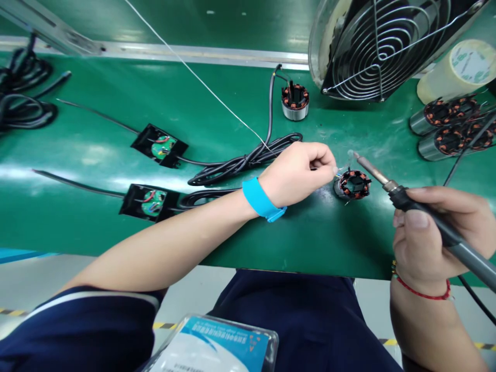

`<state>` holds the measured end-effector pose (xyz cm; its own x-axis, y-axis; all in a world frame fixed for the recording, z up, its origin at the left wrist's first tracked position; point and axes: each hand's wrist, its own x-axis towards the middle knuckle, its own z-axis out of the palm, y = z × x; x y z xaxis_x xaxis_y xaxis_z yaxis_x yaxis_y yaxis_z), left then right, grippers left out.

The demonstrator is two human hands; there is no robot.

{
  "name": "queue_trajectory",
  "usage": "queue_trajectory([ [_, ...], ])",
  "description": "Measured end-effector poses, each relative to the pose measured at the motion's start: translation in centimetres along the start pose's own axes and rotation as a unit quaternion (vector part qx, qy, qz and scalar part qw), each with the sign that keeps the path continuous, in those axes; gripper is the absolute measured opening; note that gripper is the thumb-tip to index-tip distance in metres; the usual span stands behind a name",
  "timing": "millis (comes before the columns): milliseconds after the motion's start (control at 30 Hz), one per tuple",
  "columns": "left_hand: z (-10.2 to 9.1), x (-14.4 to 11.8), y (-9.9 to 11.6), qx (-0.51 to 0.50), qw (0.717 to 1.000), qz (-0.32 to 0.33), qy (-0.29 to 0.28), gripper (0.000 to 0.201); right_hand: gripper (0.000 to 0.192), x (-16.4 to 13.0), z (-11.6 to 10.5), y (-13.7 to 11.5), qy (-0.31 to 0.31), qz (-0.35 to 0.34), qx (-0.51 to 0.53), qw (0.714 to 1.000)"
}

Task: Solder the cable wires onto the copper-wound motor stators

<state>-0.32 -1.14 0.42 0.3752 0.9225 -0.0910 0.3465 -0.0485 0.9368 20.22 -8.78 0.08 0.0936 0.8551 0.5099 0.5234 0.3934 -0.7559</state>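
The left hand [296,173] is closed, its fingertips pinching a thin solder wire [201,82] that runs up and away to the far left across the bench. The pinched end meets the near-left rim of a small motor stator [352,185], which stands on the green mat [217,113] just beside the hand. The right hand [437,232] grips the dark handle of a soldering iron [411,204]; its metal tip comes to the top left of the stator, and a little smoke rises there. Between the two hands there is only the stator. The near edge of the mat is close below the wrists, and open mat lies beyond the stator up to a second stator [295,102].

The stator is a short steel ring with copper-coloured windings inside. A blue wrist strap [261,199] sits on the left wrist and a red cord bracelet [420,293] on the right. A coiled black cable [248,160] lies behind the left hand and leads to two black boxes with green circuit boards [158,146]. At the far right a wire fan guard [383,46] stands, with a roll of tape [457,70] and more stators [449,126] lying on their sides. The badge [217,346] near the person's chest has writing, but it is too blurred to read.
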Motion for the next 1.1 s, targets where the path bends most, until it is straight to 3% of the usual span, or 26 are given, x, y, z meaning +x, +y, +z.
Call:
queue_trajectory([
  [200,0.0,0.1,0.0,-0.008,1.0,0.003,0.004,0.01,0.039,0.8,0.8,-0.2,0.006,-0.037,-0.007,0.999],
  [367,0.1,0.1,-0.1,-0.017,1.0,0.002,0.003,0.009,0.051,2.9,1.0,-0.6,-0.082,0.02,0.055,0.995],
  [533,0.0,0.1,0.0,-0.013,1.0,0.005,0.0,0.009,0.049,5.0,1.3,-0.3,-0.192,0.038,-0.041,0.98],
  [667,-0.1,0.1,0.2,-0.003,1.0,0.002,-0.005,0.01,0.058,5.0,2.5,0.9,-0.255,0.03,-0.007,0.966],
  [867,-0.2,0.2,0.3,-0.005,1.0,0.0,0.0,0.01,0.052,4.3,4.1,2.0,-0.236,0.05,-0.004,0.97],
  [1100,-0.3,0.4,0.0,-0.057,0.998,0.011,0.003,0.008,0.054,3.8,4.8,2.6,-0.151,0.034,-0.02,0.988],
])
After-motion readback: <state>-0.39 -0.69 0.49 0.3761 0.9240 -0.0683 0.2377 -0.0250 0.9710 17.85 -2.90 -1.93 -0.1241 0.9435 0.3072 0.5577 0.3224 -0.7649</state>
